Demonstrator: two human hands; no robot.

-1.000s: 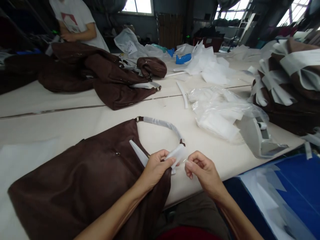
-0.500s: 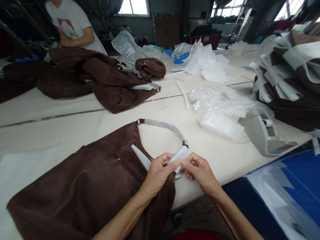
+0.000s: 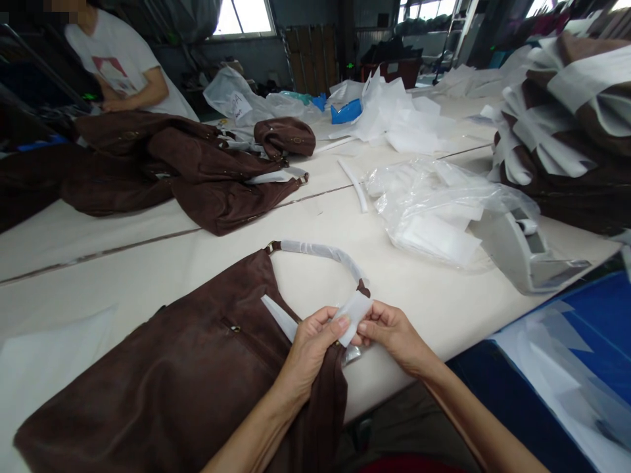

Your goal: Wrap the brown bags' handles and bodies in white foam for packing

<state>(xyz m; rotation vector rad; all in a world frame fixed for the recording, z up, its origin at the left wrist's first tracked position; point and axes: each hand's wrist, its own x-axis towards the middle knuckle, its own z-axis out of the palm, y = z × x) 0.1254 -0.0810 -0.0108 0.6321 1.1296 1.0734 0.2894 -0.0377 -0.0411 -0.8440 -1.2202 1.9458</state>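
A brown handbag (image 3: 162, 368) lies on the table in front of me, its strap (image 3: 320, 251) curving to the right and wrapped in clear film. At the strap's near end, my left hand (image 3: 318, 335) pinches a small white sheet of wrapping (image 3: 355, 314), thumb on top. My right hand (image 3: 389, 332) grips the same sheet by its right edge, fingers curled beneath. The strap end under the sheet is mostly hidden. A pointed white paper strip (image 3: 280, 316) sticks out of the bag's opening beside my left hand.
Several brown bags (image 3: 211, 197) lie at the back left, near a person in a white shirt (image 3: 123, 62). To the right are a clear plastic bag (image 3: 428, 230), a grey tape dispenser (image 3: 522, 253) and a stack of paper-wrapped brown pieces (image 3: 566, 151). White sheets (image 3: 394, 118) are heaped farther back.
The white sheet now lies flatter and more spread out between my hands; before, it was folded at an angle. Both hands stay near the strap end. The view has shifted slightly.
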